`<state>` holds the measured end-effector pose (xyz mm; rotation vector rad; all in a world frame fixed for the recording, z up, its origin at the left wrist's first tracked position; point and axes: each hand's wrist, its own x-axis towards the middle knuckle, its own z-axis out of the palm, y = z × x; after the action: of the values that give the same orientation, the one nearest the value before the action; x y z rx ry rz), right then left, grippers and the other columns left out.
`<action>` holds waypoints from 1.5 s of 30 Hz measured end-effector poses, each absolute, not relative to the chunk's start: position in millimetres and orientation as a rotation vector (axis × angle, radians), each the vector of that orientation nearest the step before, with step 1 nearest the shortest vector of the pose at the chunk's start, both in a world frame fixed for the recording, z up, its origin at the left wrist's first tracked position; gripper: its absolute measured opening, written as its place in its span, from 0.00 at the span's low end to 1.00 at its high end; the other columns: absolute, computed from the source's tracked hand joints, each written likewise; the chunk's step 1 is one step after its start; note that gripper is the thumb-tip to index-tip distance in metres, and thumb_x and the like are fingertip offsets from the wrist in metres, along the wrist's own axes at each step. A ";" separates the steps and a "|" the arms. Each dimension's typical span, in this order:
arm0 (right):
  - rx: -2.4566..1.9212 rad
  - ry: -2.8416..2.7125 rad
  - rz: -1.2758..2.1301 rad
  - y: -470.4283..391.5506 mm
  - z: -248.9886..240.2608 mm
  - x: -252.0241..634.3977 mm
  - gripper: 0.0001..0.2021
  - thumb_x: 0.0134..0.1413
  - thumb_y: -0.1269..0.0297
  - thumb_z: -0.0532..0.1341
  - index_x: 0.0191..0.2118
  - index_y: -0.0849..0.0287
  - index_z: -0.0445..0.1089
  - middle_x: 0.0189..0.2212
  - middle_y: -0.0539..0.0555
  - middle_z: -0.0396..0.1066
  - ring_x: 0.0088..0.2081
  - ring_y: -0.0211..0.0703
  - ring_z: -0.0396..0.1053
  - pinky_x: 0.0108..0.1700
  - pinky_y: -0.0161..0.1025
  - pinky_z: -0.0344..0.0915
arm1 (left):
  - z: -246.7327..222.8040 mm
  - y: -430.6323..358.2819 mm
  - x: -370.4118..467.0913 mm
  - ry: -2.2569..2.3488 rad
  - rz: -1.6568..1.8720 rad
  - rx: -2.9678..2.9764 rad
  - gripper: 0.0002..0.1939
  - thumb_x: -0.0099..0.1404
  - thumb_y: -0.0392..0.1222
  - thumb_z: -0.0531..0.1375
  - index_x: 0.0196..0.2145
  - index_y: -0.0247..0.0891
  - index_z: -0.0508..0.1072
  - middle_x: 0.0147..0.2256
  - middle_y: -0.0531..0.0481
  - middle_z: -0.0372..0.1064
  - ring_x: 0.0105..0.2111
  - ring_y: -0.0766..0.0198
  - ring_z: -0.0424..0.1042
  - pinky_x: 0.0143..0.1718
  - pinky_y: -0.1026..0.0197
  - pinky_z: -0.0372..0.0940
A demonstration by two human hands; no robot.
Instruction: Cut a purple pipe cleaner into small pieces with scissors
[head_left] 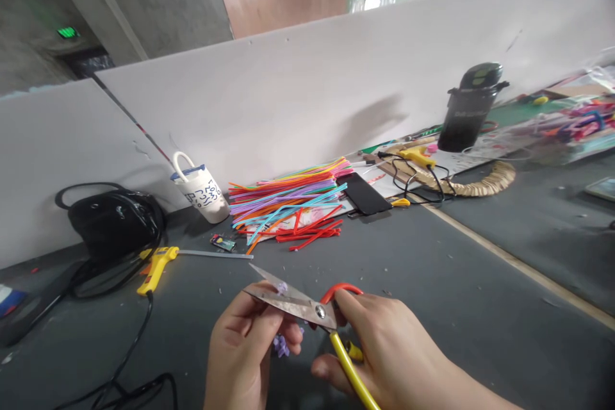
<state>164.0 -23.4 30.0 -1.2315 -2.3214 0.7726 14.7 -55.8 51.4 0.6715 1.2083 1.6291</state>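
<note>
My right hand holds a pair of scissors with one red and one yellow handle, its blades apart and pointing left. My left hand is closed in a pinch beside the blades, on a small fuzzy purple piece that shows between them. More purple bits show below the fingers of my left hand. Just under the scissors, a small yellow object is partly hidden by my right hand.
Colourful pipe cleaners lie beyond my hands, beside a black phone. A white cup, a yellow glue gun with cable and a black bag are at left. A dark bottle stands at back right.
</note>
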 end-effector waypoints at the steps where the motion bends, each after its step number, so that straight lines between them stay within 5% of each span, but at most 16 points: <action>1: -1.237 -2.325 0.769 -23.6 29.7 163.7 0.20 0.45 0.42 0.59 0.30 0.57 0.64 0.25 0.52 0.71 0.26 0.44 0.69 0.26 0.33 0.53 | 51.5 -55.9 15.2 1.217 1.637 0.697 0.04 0.48 0.37 0.65 0.23 0.35 0.74 0.14 0.54 0.68 0.15 0.71 0.63 0.17 0.71 0.60; 15: -1.336 -2.354 0.717 -24.5 26.9 162.7 0.19 0.42 0.44 0.61 0.29 0.56 0.64 0.24 0.50 0.71 0.26 0.46 0.69 0.24 0.34 0.50 | 45.9 -55.2 7.6 1.290 1.601 0.756 0.04 0.48 0.36 0.65 0.23 0.36 0.73 0.18 0.55 0.69 0.18 0.69 0.65 0.20 0.69 0.62; 30: -1.458 -2.444 0.687 -22.6 29.1 161.2 0.16 0.51 0.48 0.55 0.26 0.58 0.62 0.21 0.53 0.70 0.22 0.44 0.67 0.22 0.34 0.45 | 45.0 -56.5 10.6 1.394 1.613 0.827 0.04 0.50 0.39 0.64 0.23 0.36 0.73 0.18 0.54 0.69 0.19 0.68 0.66 0.21 0.69 0.64; 38: -1.256 -1.931 1.249 -16.2 30.9 161.6 0.07 0.48 0.63 0.57 0.25 0.60 0.63 0.20 0.47 0.63 0.22 0.34 0.58 0.23 0.29 0.53 | 40.3 -53.7 17.1 1.396 1.421 0.834 0.06 0.49 0.40 0.64 0.22 0.36 0.71 0.18 0.53 0.68 0.18 0.67 0.66 0.20 0.67 0.63; 45: -1.171 -1.740 1.393 -8.9 35.1 162.1 0.01 0.42 0.71 0.57 0.25 0.61 0.65 0.17 0.43 0.57 0.20 0.30 0.53 0.21 0.27 0.52 | 33.0 -57.8 24.1 1.604 1.176 1.182 0.07 0.51 0.41 0.62 0.19 0.38 0.70 0.15 0.55 0.65 0.17 0.68 0.65 0.21 0.69 0.60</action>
<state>162.1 -8.9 35.1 -1.1712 -1.7404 1.3927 24.1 -57.8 33.0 1.1815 1.6041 1.1763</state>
